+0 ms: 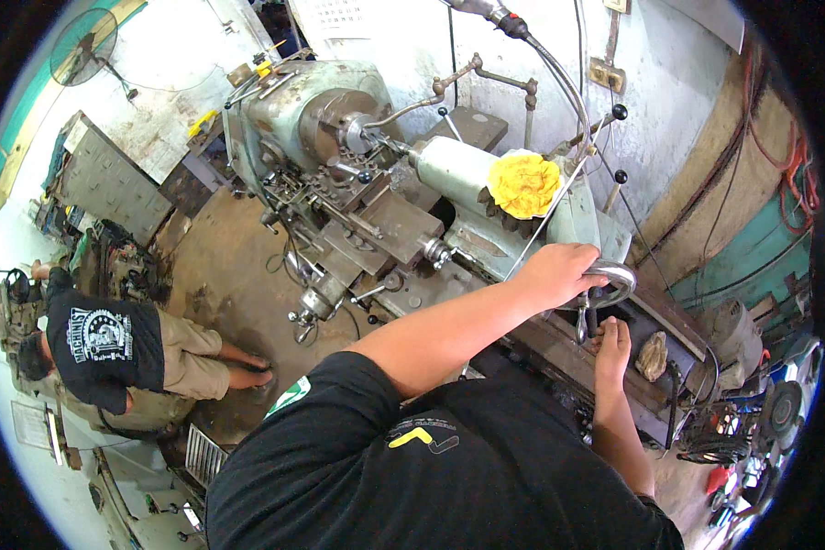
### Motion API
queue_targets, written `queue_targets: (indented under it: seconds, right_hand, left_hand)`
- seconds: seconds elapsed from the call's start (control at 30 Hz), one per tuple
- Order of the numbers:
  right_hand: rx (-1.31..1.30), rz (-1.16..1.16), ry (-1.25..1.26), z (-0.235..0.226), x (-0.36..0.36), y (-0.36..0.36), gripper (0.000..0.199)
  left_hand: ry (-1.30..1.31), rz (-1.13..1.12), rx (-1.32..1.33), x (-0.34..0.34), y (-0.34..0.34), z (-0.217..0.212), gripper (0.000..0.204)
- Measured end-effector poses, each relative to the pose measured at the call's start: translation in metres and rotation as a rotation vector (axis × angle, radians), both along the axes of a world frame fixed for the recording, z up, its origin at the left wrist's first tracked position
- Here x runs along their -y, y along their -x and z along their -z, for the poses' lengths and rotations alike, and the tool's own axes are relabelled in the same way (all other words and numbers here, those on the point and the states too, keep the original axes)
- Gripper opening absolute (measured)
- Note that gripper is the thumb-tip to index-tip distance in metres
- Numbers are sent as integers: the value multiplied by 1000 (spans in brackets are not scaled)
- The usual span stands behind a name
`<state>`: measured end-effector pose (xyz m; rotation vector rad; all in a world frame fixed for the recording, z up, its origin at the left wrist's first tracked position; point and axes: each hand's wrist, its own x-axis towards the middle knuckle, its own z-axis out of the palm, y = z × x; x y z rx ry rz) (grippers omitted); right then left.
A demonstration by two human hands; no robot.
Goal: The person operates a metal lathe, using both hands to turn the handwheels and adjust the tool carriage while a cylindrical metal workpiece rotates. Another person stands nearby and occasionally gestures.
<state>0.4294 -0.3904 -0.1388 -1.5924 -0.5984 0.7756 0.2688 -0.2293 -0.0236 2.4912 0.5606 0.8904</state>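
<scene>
My left hand [564, 273] reaches across to the tailstock end of a metal lathe and is closed on the rim of a shiny handwheel [621, 282]. A chrome crank handle [581, 324] hangs from that wheel. Lower down, my right hand [612, 346] has its fingers curled against a dark handle below the wheel; its fingertips are partly hidden. The grey-green tailstock [456, 169] has a crumpled yellow cloth [524, 184] on top. From its front, a drill-like tool [392, 144] points toward the chuck [333, 128]; whether it touches a workpiece I cannot tell.
The carriage [390, 220] with its levers sits along the lathe bed. A jointed pipe [481, 71] and a lamp arm [513, 26] hang over the machine. A crumpled rag [652, 356] lies right of my right hand. At far left another person [110, 339] bends over a machine.
</scene>
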Motion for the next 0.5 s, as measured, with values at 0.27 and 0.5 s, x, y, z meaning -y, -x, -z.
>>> queue_targets:
  seconds: [0.27, 0.5]
  right_hand:
    - [-502, -162, 18, -33, -14, -16, 88]
    - [-550, -283, 41, -58, -29, -30, 90]
  left_hand:
    - [70, -42, 236, 1, 15, 32, 46]
    - [54, -106, 249, 0, 20, 53, 45]
